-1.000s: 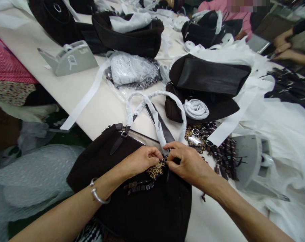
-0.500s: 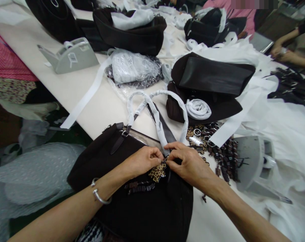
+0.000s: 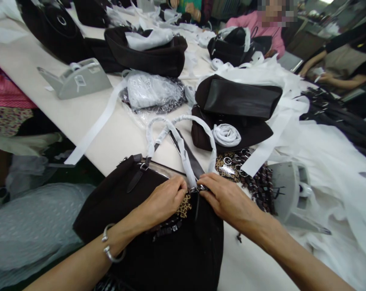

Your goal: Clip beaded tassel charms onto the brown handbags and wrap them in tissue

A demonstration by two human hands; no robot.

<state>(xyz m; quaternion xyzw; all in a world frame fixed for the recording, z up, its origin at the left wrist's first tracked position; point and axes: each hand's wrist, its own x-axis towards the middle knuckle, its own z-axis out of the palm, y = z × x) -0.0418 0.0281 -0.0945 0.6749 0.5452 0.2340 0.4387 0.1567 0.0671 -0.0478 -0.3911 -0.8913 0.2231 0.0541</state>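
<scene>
A dark brown bag (image 3: 177, 254) lies at the table's near edge, with white-wrapped handles (image 3: 183, 151) standing up from its open zipped top. My left hand (image 3: 167, 196), a silver bangle on its wrist, is closed at the base of a handle, beside a leopard-print charm (image 3: 184, 205); what its fingers pinch is hidden. Dark beaded strands (image 3: 167, 228) hang below the charm over the bag's front. Just right of the handle's metal ring, my right hand (image 3: 213, 192) has thumb and fingers closed on the bag's top edge near small metal hardware.
Behind are more dark bags (image 3: 145, 52), a plastic-wrapped bundle (image 3: 152, 91) and a grey tape dispenser (image 3: 76, 79). At right lie leopard charms with beads (image 3: 257, 184), another dispenser (image 3: 289, 194) and white sheeting (image 3: 337, 161). People stand across the table.
The view has shifted, showing more of the people behind. My hands have moved slightly apart at the handle base, and my right fingers now press on the bag's top edge.
</scene>
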